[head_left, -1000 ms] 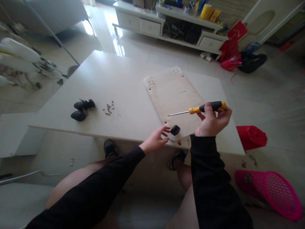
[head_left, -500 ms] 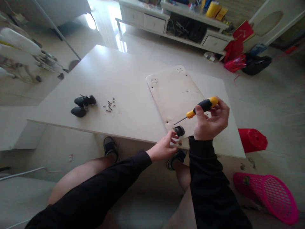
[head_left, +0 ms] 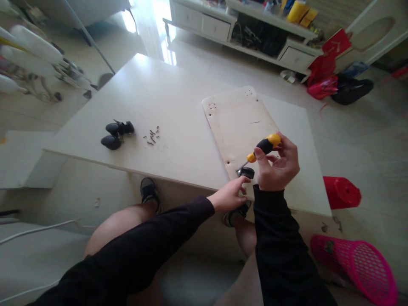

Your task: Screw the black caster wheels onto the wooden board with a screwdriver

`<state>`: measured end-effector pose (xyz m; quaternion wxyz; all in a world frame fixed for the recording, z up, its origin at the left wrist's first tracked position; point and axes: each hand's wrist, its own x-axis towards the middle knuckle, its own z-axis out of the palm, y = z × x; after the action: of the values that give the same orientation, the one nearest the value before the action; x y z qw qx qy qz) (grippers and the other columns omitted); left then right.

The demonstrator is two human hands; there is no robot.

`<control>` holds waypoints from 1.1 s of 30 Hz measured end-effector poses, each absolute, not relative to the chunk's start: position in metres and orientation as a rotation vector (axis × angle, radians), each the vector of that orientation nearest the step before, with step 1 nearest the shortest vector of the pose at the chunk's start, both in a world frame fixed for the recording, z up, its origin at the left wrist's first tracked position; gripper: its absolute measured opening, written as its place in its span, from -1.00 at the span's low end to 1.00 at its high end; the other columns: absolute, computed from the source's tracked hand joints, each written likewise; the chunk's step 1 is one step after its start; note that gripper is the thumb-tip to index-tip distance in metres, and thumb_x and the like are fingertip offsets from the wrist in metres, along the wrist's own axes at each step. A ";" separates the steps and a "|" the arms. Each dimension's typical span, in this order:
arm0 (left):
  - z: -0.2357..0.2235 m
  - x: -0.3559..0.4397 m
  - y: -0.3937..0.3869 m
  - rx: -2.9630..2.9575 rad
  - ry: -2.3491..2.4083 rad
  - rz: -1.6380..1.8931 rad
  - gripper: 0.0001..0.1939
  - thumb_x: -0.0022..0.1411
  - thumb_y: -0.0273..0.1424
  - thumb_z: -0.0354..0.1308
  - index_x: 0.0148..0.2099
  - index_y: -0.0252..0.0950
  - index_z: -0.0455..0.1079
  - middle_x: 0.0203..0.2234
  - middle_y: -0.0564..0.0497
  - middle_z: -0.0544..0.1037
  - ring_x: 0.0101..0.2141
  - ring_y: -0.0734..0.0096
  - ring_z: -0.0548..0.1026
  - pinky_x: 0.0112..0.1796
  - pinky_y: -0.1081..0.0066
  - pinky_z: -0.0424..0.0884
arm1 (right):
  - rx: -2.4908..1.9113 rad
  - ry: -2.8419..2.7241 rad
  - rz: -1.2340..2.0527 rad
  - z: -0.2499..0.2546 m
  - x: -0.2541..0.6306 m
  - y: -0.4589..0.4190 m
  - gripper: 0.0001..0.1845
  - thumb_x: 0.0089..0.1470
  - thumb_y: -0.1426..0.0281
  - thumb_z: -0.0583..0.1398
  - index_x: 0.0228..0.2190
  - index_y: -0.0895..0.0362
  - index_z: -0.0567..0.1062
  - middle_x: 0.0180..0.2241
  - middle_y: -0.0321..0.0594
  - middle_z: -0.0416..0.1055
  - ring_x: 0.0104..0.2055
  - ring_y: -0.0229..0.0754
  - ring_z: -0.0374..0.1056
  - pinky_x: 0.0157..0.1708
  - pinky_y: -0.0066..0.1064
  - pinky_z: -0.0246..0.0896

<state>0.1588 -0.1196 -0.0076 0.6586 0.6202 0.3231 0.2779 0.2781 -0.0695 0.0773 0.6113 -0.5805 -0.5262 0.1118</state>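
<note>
My right hand (head_left: 278, 165) is closed around the handle of a yellow and black screwdriver (head_left: 266, 145). Its shaft slants down to the left, and the tip meets the base of a black caster wheel (head_left: 246, 172). That caster sits at the near corner of a cream board (head_left: 237, 123) with small holes at its corners. With fingers curled against the caster, my left hand (head_left: 232, 193) grips it from the near side. Further left lie more black casters (head_left: 111, 142) in a cluster, and beside them several loose screws (head_left: 152, 137).
The white table (head_left: 181, 93) carries all these parts; its near edge runs in front of my legs. On the floor to the right are a red bucket (head_left: 342, 192) and a pink mesh basket (head_left: 353, 265). A white cabinet (head_left: 216, 26) stands beyond the table.
My right hand has lowered the screwdriver, bringing its tip from above the board to the caster's base. My left hand has closed in on the caster. The whole view has shifted slightly.
</note>
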 end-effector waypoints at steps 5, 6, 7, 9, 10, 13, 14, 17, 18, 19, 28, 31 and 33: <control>-0.008 0.155 -0.120 1.462 0.750 0.597 -0.47 0.16 -0.63 0.23 0.18 -0.27 0.40 0.09 -0.21 0.60 -0.03 0.17 0.63 -0.06 0.26 0.59 | -1.326 -1.311 0.233 0.074 0.278 -0.072 -0.38 -0.08 0.07 0.51 0.03 -0.10 0.61 -0.03 -0.27 0.57 -0.17 -0.20 0.51 -0.40 -0.42 0.56; -0.009 0.155 -0.120 1.478 0.760 0.589 -0.50 0.15 -0.63 0.23 0.14 -0.28 0.42 0.06 -0.19 0.61 -0.05 0.19 0.62 -0.06 0.27 0.58 | -1.322 -1.322 0.234 0.074 0.279 -0.073 -0.39 -0.07 0.08 0.50 0.03 -0.10 0.61 -0.03 -0.27 0.56 -0.17 -0.20 0.51 -0.39 -0.42 0.57; -0.010 0.154 -0.120 1.494 0.772 0.585 -0.53 0.15 -0.63 0.22 0.11 -0.27 0.43 0.04 -0.16 0.62 -0.07 0.21 0.62 -0.06 0.27 0.58 | -1.323 -1.323 0.240 0.074 0.278 -0.073 -0.40 -0.07 0.08 0.50 0.03 -0.10 0.61 -0.02 -0.27 0.56 -0.16 -0.20 0.51 -0.39 -0.41 0.57; -0.010 0.152 -0.118 1.527 0.799 0.580 -0.60 0.15 -0.63 0.22 0.03 -0.27 0.46 0.00 -0.13 0.63 -0.12 0.25 0.62 -0.06 0.27 0.57 | -1.337 -1.306 0.257 0.075 0.278 -0.074 -0.40 -0.09 0.09 0.51 0.01 -0.10 0.62 -0.02 -0.27 0.56 -0.16 -0.18 0.50 -0.39 -0.40 0.58; -0.010 0.151 -0.118 1.546 0.816 0.573 -0.64 0.14 -0.62 0.23 0.00 -0.28 0.48 -0.02 -0.13 0.64 -0.15 0.26 0.62 -0.07 0.26 0.57 | -1.346 -1.295 0.264 0.075 0.278 -0.074 -0.39 -0.10 0.09 0.52 0.01 -0.10 0.62 -0.01 -0.26 0.56 -0.16 -0.18 0.50 -0.39 -0.39 0.58; -0.009 0.148 -0.117 1.585 0.872 0.537 -0.70 0.14 -0.61 0.23 -0.06 -0.28 0.50 -0.08 -0.11 0.64 -0.21 0.28 0.60 -0.09 0.26 0.56 | -1.359 -1.277 0.274 0.076 0.278 -0.074 -0.37 -0.12 0.08 0.52 0.01 -0.09 0.61 -0.01 -0.26 0.56 -0.16 -0.17 0.51 -0.38 -0.37 0.59; -0.008 0.146 -0.117 1.593 0.885 0.526 -0.70 0.15 -0.62 0.23 -0.07 -0.28 0.50 -0.09 -0.11 0.64 -0.22 0.28 0.60 -0.10 0.27 0.56 | -1.359 -1.277 0.273 0.076 0.278 -0.074 -0.38 -0.11 0.08 0.52 0.01 -0.09 0.61 -0.01 -0.26 0.56 -0.16 -0.17 0.51 -0.39 -0.37 0.59; -0.007 0.142 -0.117 1.614 0.894 0.507 -0.73 0.17 -0.62 0.23 -0.08 -0.28 0.51 -0.10 -0.11 0.64 -0.23 0.29 0.59 -0.11 0.29 0.56 | -1.333 -1.309 0.256 0.075 0.279 -0.074 -0.39 -0.08 0.09 0.52 0.03 -0.09 0.61 -0.01 -0.27 0.57 -0.17 -0.19 0.51 -0.40 -0.40 0.57; -0.007 0.141 -0.118 1.621 0.894 0.501 -0.74 0.17 -0.61 0.23 -0.08 -0.29 0.51 -0.11 -0.12 0.64 -0.23 0.29 0.59 -0.12 0.29 0.56 | -1.315 -1.330 0.245 0.074 0.279 -0.074 -0.39 -0.06 0.11 0.51 0.04 -0.10 0.61 -0.02 -0.27 0.58 -0.17 -0.20 0.51 -0.40 -0.42 0.56; -0.007 0.140 -0.118 1.626 0.895 0.496 -0.74 0.18 -0.60 0.23 -0.08 -0.29 0.51 -0.11 -0.12 0.63 -0.23 0.28 0.59 -0.13 0.30 0.56 | -1.297 -1.354 0.234 0.073 0.279 -0.074 -0.40 -0.04 0.12 0.51 0.05 -0.10 0.61 -0.02 -0.28 0.58 -0.18 -0.21 0.51 -0.40 -0.43 0.56; -0.009 0.134 -0.112 1.659 0.924 0.507 -0.80 0.19 -0.55 0.27 -0.12 -0.29 0.54 -0.19 -0.07 0.66 -0.29 0.30 0.59 -0.19 0.34 0.54 | -1.304 -1.416 0.308 0.075 0.280 -0.078 -0.42 -0.01 0.13 0.45 0.06 -0.08 0.59 -0.04 -0.24 0.59 -0.14 -0.16 0.53 -0.34 -0.37 0.62; -0.007 0.127 -0.102 1.683 0.990 0.499 -0.79 0.18 -0.59 0.23 -0.14 -0.28 0.56 -0.23 -0.05 0.69 -0.33 0.32 0.59 -0.21 0.34 0.54 | -1.294 -1.376 0.411 0.077 0.281 -0.080 -0.38 -0.04 0.20 0.44 0.09 -0.08 0.57 -0.01 -0.23 0.60 -0.12 -0.13 0.54 -0.30 -0.29 0.65; -0.004 0.122 -0.092 1.681 1.063 0.506 -0.79 0.18 -0.59 0.22 -0.16 -0.27 0.58 -0.25 -0.04 0.69 -0.36 0.32 0.59 -0.21 0.33 0.55 | -1.289 -1.380 0.405 0.077 0.284 -0.080 -0.37 -0.09 0.22 0.47 0.07 -0.10 0.57 -0.01 -0.25 0.59 -0.13 -0.14 0.52 -0.30 -0.27 0.65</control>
<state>0.1218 -0.0922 -0.0039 0.5180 0.7005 0.4432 0.2111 0.2841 -0.0798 0.0773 0.5690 -0.5490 -0.5875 0.1724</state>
